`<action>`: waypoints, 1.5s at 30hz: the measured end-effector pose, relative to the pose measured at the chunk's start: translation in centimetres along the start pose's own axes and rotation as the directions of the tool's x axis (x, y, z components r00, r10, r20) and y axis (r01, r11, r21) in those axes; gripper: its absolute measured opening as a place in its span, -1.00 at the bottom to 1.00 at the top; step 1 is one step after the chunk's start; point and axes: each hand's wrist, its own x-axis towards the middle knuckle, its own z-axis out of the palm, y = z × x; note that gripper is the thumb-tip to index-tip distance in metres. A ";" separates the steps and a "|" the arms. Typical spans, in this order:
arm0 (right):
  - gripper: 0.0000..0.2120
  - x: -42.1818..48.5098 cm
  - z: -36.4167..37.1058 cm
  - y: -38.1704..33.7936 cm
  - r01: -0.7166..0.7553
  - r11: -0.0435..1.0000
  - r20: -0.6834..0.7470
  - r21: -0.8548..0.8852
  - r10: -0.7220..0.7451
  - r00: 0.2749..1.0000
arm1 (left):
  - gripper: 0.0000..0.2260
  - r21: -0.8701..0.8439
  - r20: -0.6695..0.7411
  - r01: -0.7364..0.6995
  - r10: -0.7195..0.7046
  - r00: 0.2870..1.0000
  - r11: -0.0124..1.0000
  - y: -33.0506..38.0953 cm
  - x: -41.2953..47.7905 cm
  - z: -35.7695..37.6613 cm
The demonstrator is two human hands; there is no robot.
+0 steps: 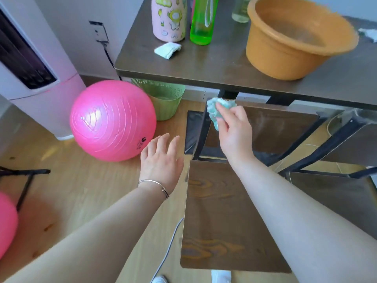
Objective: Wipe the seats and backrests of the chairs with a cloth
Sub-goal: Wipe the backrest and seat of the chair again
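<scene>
Pale wood-look flooring (pixel 67 193) runs beneath a dark, matte table (pixel 204 64) on a black metal frame. Head view: the right hand (pixel 234 131) pinches a crumpled, fluffy mint-green cloth (pixel 216 111) at the far left corner of a dark brown wood-grain chair seat (pixel 271 129), tucked partly under the table edge. Nearer the camera, the flat, wood-grain chair backrest (pixel 220 217) shows bold swirling figure. The left hand (pixel 161 158), fingers spread and holding nothing, hovers over the floor left of the backrest; a thin silver bracelet (pixel 153 183) circles its wrist. On the table stand a round orange plastic basin (pixel 293 39), a translucent green bottle (pixel 202 23), a pink cartoon-printed bottle (pixel 168 19) and a folded white cloth (pixel 167 50). A glossy, ribbed pink exercise ball (pixel 112 121) carries small unreadable black print, beside a green latticed basket (pixel 165 99).
</scene>
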 end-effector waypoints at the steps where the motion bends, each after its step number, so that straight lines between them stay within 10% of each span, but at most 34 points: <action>1: -0.66 1.2 0.0 -0.3 0.049 0.999 -0.025 -0.006 -0.049 0.998 | -0.52 -0.004 -0.019 -0.008 0.007 1.000 1.000 0.3 1.3 -0.5; 14: -0.72 0.1 5.2 3.8 0.255 0.959 0.059 -0.124 -0.250 0.967 | -0.51 -0.014 0.041 0.031 -0.030 0.999 0.999 -2.3 4.8 3.5; 20: -0.27 -5.4 10.1 7.2 -0.283 0.959 0.306 0.029 0.261 0.915 | -0.52 -0.003 0.089 0.092 -0.092 0.992 0.996 -4.6 4.0 8.1; 29: -0.56 -9.5 15.4 11.0 -0.489 0.872 0.461 0.010 0.430 0.776 | -0.52 0.000 0.150 0.172 -0.170 0.974 0.985 -5.0 1.5 13.4; 41: -0.72 -10.2 15.9 12.3 -0.238 0.969 0.462 -0.062 0.239 0.854 | -0.52 0.003 0.139 0.216 -0.214 0.967 0.976 -4.3 0.1 13.2; 45: -0.72 -8.9 12.4 10.1 0.049 0.998 0.280 -0.034 -0.038 0.959 | -0.52 0.010 0.107 0.194 -0.194 0.975 0.981 -3.7 0.4 11.4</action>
